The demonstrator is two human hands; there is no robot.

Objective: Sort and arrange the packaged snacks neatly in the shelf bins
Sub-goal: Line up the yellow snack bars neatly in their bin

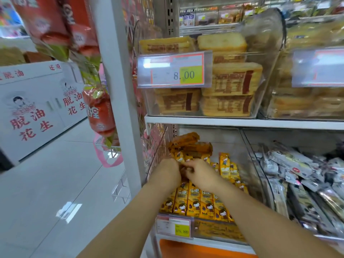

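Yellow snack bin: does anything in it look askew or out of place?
Yes. The front packs stand in a neat upright row, but at the back orange packs lie flat and crosswise, and one tall pack at right sticks up above its neighbours. The left hand and right hand reach in between.

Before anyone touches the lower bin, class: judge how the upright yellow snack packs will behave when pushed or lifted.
The yellow snack packs are slim and stand on end in a row, so a sideways push would probably topple several. Their glossy wrappers look slippery, so they would likely slide against each other. Being small film packets, they are probably light.
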